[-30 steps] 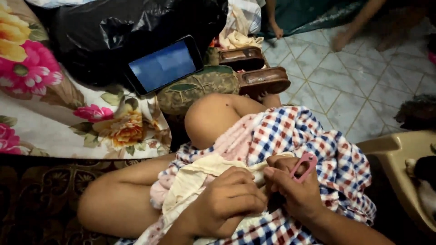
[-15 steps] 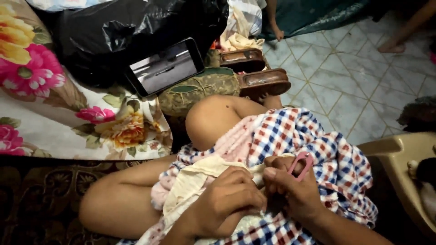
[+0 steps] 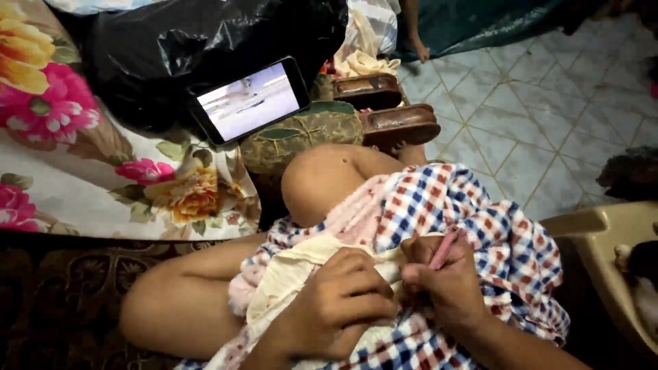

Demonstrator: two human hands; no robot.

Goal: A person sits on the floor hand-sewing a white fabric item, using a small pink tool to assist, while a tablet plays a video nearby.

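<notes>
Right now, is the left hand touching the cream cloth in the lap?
Touching. The head view shows the left hand pressed down on the cream cloth, fingers curled into its folds, with no gap between them.

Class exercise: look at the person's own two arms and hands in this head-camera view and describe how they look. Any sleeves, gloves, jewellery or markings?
Both forearms are bare, with no sleeves in view. The left hand and right hand wear no gloves, and no rings, watch or bracelets show. No markings can be made out in the dim light. The nails look short, as far as they show.

It was a home's living space: a floral bedsheet [image 3: 103, 171] lay beyond the fingers, a phone [image 3: 250, 101] leaned on a black bag [image 3: 171, 48], and pale floor tiles [image 3: 548, 116] spread farther off.
</notes>
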